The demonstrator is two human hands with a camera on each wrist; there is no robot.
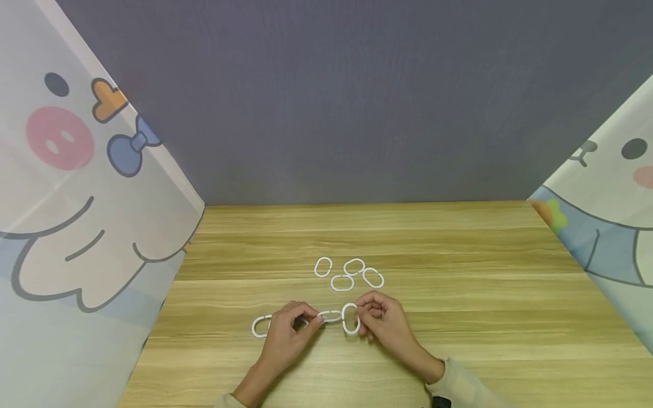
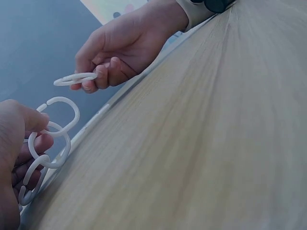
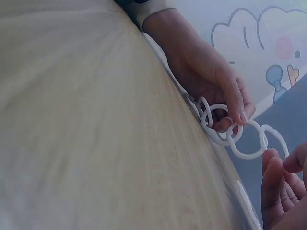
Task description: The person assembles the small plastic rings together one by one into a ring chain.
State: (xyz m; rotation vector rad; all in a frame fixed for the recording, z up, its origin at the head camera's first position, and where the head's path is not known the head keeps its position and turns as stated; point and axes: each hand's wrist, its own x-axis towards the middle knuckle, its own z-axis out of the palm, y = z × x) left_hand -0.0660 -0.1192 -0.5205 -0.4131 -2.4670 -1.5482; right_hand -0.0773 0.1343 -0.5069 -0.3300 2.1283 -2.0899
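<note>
My left hand (image 1: 285, 331) pinches an oval white link between thumb and forefinger. This is the right end of a short chain of white plastic links (image 3: 209, 129). The chain runs under my left hand, and another link (image 1: 253, 327) shows on the table to its left. My right hand (image 1: 385, 323) pinches a single white link (image 1: 351, 333), upright beside the end link. In the left wrist view a gap shows between this single link (image 2: 61, 82) and the chain's end link (image 2: 77, 111). My left palm hides part of the chain.
Beyond my hands, several loose white links lie grouped on the wood-grain table (image 1: 484, 294), one (image 1: 316, 267) slightly apart on the left. A grey panel (image 1: 357, 113) rises at the table's back. Cartoon-printed sheets (image 1: 76, 198) stand on both sides.
</note>
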